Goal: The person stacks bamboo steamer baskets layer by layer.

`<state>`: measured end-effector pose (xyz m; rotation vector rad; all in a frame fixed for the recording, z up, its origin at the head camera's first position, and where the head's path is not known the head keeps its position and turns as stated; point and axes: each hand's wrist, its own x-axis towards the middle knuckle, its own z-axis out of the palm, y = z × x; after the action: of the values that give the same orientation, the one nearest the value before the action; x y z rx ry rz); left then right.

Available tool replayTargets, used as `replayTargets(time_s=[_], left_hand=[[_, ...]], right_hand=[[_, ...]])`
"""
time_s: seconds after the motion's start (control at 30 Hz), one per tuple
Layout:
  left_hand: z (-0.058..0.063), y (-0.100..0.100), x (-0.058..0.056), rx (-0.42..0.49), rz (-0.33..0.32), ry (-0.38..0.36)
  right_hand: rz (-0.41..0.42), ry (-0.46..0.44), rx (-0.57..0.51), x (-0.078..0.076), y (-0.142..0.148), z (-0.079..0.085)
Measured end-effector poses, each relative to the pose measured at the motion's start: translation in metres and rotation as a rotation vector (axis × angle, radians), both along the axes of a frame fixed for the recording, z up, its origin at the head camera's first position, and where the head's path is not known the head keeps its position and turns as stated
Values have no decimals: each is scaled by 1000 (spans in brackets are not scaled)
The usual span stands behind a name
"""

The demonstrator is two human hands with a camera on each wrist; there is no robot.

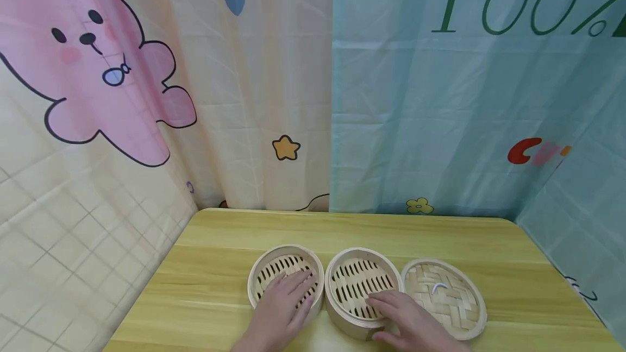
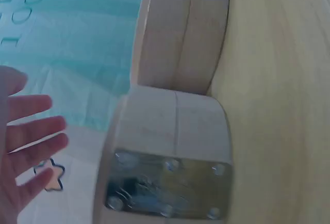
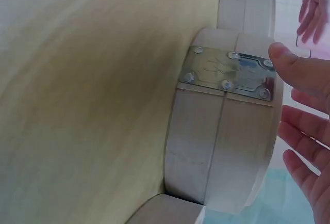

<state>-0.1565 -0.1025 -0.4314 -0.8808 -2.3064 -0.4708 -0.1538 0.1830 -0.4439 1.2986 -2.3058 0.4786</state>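
Observation:
Two round bamboo steamer baskets stand side by side on the table, the left basket (image 1: 279,266) touching or nearly touching the middle basket (image 1: 354,278). Both show slatted bases with nothing lying on them. My left hand (image 1: 286,303) hovers over the left basket with its fingers spread and straight. Over the near right rim of the middle basket is my right hand (image 1: 403,316), fingers loosely extended; in the right wrist view its thumb (image 3: 289,61) lies close to the rim, contact unclear. A woven lid (image 1: 457,297) with a small pale loop handle sits at the right.
The wooden table (image 1: 220,243) carries the baskets and lid near its front. Printed curtains (image 1: 274,96) hang behind it and along both sides. Each basket has a riveted metal plate on its wall, such as this plate (image 2: 167,185) on the left one.

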Motion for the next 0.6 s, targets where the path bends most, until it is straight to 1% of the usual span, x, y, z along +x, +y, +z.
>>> replayTargets(time_s=[0.07,0.1,0.13,0.2,0.23,0.3,0.4,0.47,0.53,0.6], left_hand=[[-6,-5,-1,117,-7,86],[-9,-7,-1,172,4,115],[-11,-10,0,229,20,127],[-17,-16,0,334,97,117],[-19,-19,1,384,148,89],[-24,-25,2,488,240,10],[-31,-32,2,639,363,-108],[-35,-36,2,719,418,-179],[-38,-38,1,790,458,-239],[-42,-40,1,859,470,-295]], right_hand=[[36,5,-20,1,1,-3],[43,2,-17,1,2,-5],[58,3,-16,2,2,-6],[57,-7,-4,3,3,-9],[46,-17,3,3,3,-10],[43,2,12,3,3,-12],[33,11,15,3,4,-14],[41,19,12,3,3,-15],[35,4,17,3,2,-16],[29,-13,23,3,2,-17]])
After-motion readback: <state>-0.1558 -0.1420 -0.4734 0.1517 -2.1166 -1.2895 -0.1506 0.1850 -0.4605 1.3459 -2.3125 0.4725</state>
